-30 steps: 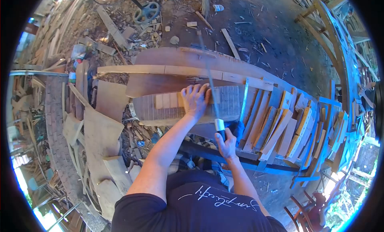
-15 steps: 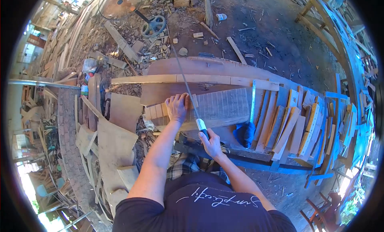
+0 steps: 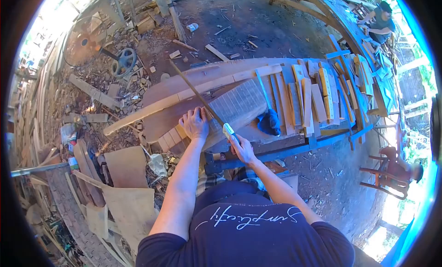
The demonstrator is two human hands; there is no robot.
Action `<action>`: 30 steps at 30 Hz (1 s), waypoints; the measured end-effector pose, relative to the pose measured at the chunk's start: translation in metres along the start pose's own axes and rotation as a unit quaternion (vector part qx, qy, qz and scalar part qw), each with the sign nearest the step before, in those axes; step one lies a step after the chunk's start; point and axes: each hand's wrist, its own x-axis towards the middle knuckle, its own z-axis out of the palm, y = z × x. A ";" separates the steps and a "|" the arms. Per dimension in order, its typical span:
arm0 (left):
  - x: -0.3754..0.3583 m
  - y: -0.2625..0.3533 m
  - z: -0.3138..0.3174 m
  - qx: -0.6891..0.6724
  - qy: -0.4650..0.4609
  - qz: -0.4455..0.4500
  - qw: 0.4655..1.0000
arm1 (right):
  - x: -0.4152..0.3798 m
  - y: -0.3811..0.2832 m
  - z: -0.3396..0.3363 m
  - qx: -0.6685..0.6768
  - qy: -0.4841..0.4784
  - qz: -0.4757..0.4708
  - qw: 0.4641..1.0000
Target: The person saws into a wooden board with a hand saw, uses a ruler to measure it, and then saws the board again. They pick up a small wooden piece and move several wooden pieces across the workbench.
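Note:
My right hand (image 3: 242, 149) is closed round the pale-and-dark handle of a handsaw (image 3: 198, 94). Its long thin blade, seen nearly edge-on, slants away to the upper left across a thick wooden block (image 3: 241, 103). Many parallel lines run across the top of this block. My left hand (image 3: 194, 124) grips the block just left of the blade, fingers bent over it and the thumb side near the saw. Lighter wood strips (image 3: 171, 137) show beside that hand at the block's left end. How deep the blade sits in the wood cannot be made out.
A long curved wooden strip (image 3: 202, 88) lies beyond the block. To the right are a metal ruler (image 3: 263, 89), a dark cloth-like item (image 3: 269, 123) and several wood pieces (image 3: 317, 101). A fan (image 3: 85, 41) stands far left; a person (image 3: 381, 23) is at the upper right.
My view has turned, so the bench and block appear more tilted and shifted left. Both hands keep their hold, and the saw still lies across the block.

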 end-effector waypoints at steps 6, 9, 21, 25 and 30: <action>0.015 0.009 0.004 0.024 -0.095 -0.103 0.990 | -0.006 -0.023 0.015 -0.113 0.005 0.047 0.992; 0.020 0.010 0.012 0.067 -0.133 -0.123 0.981 | -0.004 -0.019 0.015 -0.150 0.020 0.019 0.988; 0.022 0.019 0.005 0.093 -0.154 -0.134 0.975 | -0.017 -0.027 0.029 -0.127 0.082 -0.004 0.988; 0.021 0.022 0.005 0.088 -0.133 -0.139 0.977 | -0.013 -0.023 0.034 -0.066 0.090 0.030 0.993; 0.024 0.022 0.003 0.086 -0.130 -0.122 0.980 | -0.017 -0.029 0.025 -0.072 0.094 0.020 0.993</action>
